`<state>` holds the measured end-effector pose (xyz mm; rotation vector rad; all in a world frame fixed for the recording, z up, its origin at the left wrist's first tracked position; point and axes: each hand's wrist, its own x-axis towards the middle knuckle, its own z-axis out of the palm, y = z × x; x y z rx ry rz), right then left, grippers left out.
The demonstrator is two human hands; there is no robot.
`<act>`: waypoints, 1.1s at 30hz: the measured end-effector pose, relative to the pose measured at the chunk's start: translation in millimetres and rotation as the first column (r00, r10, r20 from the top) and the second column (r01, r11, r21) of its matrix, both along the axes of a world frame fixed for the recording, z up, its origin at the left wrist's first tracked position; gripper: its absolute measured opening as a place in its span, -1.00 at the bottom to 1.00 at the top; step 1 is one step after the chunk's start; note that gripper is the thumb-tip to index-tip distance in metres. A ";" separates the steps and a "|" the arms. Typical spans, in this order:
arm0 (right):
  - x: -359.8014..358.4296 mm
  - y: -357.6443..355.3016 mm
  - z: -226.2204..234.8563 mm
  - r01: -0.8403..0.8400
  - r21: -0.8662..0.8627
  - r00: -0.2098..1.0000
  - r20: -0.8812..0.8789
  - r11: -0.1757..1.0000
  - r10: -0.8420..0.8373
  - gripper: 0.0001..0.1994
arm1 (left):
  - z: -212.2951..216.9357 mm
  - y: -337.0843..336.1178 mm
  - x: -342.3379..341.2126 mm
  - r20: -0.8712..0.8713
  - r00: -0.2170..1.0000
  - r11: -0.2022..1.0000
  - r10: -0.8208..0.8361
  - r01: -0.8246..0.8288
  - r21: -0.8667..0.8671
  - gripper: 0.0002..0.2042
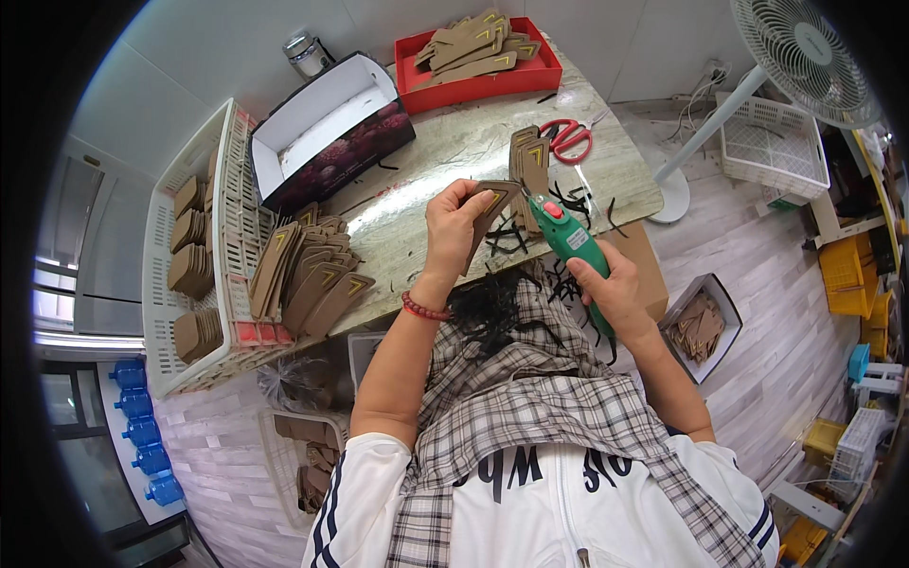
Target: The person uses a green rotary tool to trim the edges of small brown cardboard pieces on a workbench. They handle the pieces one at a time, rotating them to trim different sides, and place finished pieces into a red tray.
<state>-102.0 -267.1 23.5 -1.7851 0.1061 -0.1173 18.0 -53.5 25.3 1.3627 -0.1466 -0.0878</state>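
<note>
Over the table's near edge, my left hand [451,229] pinches a flat brown piece [491,210] with a yellow angled mark. My right hand [614,281] is wrapped round a green handheld electric cutter [568,235] with a red button. The cutter's tip points toward the piece's right edge, close to it; contact I cannot make out. Just beyond stands a stack of similar brown pieces [531,159], with red-handled scissors [571,142] beside it. Black strip scraps [488,308] lie heaped on my checked apron [530,364], and more are strewn on the table.
At the left, a white plastic crate [225,275] holds brown pieces, with a pile [312,270] beside it. An open dark box [331,133] and a red box [481,87] of pieces stand farther back. A fan [805,57] rises at the right, above a box [705,327] on the floor.
</note>
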 end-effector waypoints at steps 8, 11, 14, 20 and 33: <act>-1.2 0.8 8.3 -0.009 0.000 1.000 -0.019 1.000 0.009 -0.62 | -1.2 -2.3 -0.3 0.000 1.000 0.999 -0.006 0.006 -0.038 -0.93; -2.4 -1.1 7.4 -0.027 0.007 1.000 -0.006 1.000 0.027 -0.63 | 0.0 1.3 0.5 0.000 0.999 0.999 -0.035 0.035 0.007 -0.93; -3.4 -3.6 11.2 -0.044 0.002 0.999 -0.014 0.999 0.044 -0.63 | 2.0 5.6 2.5 0.016 0.998 0.997 -0.061 0.060 0.054 -0.93; -4.8 -12.6 17.1 -0.124 -0.066 0.991 -0.051 0.990 0.120 -0.61 | 14.5 21.3 6.3 -0.003 0.978 0.963 -0.206 0.204 0.178 -0.94; 2.8 -12.3 16.0 -0.192 -0.179 0.981 -0.074 0.965 0.181 -0.58 | 23.1 33.0 14.6 -0.085 0.919 0.822 -0.386 0.384 0.421 -0.92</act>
